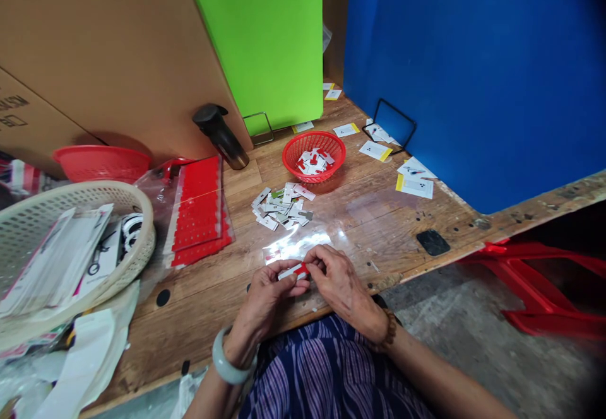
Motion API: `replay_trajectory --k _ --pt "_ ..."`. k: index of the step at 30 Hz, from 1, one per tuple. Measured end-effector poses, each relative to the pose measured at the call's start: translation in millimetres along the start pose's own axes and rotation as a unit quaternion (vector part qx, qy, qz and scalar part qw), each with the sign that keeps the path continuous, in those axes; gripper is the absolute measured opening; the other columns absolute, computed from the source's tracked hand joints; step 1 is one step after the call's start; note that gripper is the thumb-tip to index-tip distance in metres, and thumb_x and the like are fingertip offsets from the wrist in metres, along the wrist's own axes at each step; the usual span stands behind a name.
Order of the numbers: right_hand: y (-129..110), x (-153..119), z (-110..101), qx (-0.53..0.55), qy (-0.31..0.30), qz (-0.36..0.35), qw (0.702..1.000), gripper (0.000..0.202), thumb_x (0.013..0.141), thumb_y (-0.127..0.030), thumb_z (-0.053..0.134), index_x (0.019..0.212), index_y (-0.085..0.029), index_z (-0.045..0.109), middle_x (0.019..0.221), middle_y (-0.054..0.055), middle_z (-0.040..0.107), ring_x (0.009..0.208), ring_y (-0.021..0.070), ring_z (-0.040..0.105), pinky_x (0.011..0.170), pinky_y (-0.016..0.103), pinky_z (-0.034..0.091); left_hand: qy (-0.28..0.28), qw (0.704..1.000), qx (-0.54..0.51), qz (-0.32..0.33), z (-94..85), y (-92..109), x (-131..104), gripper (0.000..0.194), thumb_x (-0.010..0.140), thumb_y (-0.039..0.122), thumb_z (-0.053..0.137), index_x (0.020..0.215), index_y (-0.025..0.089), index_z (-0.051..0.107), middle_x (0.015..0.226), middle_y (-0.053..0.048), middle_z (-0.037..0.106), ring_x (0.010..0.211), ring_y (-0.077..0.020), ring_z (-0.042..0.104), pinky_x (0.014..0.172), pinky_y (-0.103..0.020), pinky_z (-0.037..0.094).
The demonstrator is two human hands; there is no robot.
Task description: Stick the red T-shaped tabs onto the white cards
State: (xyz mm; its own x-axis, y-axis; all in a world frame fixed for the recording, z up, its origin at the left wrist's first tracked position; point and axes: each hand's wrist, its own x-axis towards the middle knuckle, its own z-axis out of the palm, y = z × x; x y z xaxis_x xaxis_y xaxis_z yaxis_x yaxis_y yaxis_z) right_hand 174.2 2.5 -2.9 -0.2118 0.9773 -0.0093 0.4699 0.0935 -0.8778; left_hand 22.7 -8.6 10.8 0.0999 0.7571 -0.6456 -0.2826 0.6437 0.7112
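Close to the table's front edge, my left hand [271, 289] pinches a small white strip [290, 272] between thumb and fingers. My right hand [338, 283] is closed at the strip's right end, its fingertips on a small red piece [302, 269] there. Whether that red piece is stuck to the strip I cannot tell. Just beyond my hands lies a shiny clear plastic sheet [341, 242]. Behind it is a loose pile of small white, grey and green strips [284, 206]. A red plastic basket [290, 161] farther back holds white strips with red pieces on them.
Red perforated sheets [196, 207] lie left of the pile, near a dark flask [221, 136]. A cream basket [146, 236] of printed cards stands at far left. Green [265, 40] and blue [464, 78] boards rise behind. Printed cards [416, 187] lie along the right side.
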Motion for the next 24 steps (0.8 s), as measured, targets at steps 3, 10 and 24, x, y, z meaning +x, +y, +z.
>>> replay_trajectory --k 3,10,24 --pt "-1.5 -1.0 0.6 -0.034 0.008 -0.008 0.999 0.012 0.083 -0.009 0.050 0.080 -0.020 0.056 0.082 0.002 0.061 0.079 0.0168 0.054 0.079 0.032 0.038 0.011 1.000 -0.008 0.000 1.2 -2.2 0.0 0.038 0.065 0.011 0.077 0.099 0.008 0.062 0.071 -0.008 0.072 0.061 -0.0141 0.070 0.062 -0.019 0.056" --pt "6.3 3.8 5.1 0.001 0.018 -0.002 1.000 0.010 0.080 -0.012 0.052 0.078 -0.020 0.057 0.079 0.001 0.061 0.076 0.0160 0.054 0.072 0.029 0.041 0.034 0.999 -0.027 0.009 1.0 -8.2 0.9 0.031 0.067 0.011 0.076 0.094 0.010 0.063 0.070 -0.006 0.072 0.062 -0.0144 0.070 0.063 -0.019 0.057" --pt "19.0 18.2 3.9 0.164 -0.026 0.050 0.985 0.008 0.071 -0.011 0.056 0.074 -0.018 0.059 0.064 -0.003 0.060 0.059 0.0115 0.056 0.058 0.023 0.044 0.039 0.999 -0.037 0.000 -0.1 -7.4 0.2 0.026 0.072 0.003 0.066 0.098 0.007 0.064 0.077 -0.010 0.073 0.064 -0.0138 0.070 0.065 -0.019 0.057"
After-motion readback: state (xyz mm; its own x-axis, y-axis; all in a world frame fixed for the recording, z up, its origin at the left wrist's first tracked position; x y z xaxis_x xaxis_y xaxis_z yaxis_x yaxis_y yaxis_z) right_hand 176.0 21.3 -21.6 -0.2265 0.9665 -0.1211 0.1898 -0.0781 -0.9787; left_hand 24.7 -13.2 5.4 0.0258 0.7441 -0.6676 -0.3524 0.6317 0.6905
